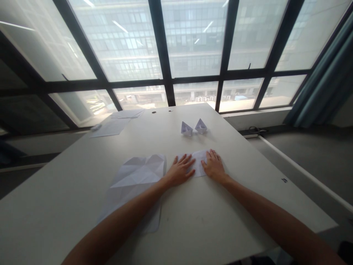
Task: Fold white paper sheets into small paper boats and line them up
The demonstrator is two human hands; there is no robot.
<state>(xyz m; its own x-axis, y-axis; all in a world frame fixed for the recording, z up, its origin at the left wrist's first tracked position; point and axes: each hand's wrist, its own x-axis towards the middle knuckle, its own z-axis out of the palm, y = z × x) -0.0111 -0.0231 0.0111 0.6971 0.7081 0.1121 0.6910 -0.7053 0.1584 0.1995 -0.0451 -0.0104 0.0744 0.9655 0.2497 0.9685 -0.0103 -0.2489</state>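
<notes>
A small folded sheet of white paper lies flat on the table in front of me. My left hand rests on its left part with fingers spread. On its right part lies my right hand, its fingers stretched out too. Just beyond the hands stand two folded paper boats, the left boat and the right boat. To the left, partly under my left forearm, is a larger creased sheet of paper. How the paper under my palms is folded is hidden.
The white table reaches toward a wall of windows. At its far left lie several flat sheets of paper. A small dark round spot marks the far end. A blue curtain hangs at the right, above a white floor-level rail.
</notes>
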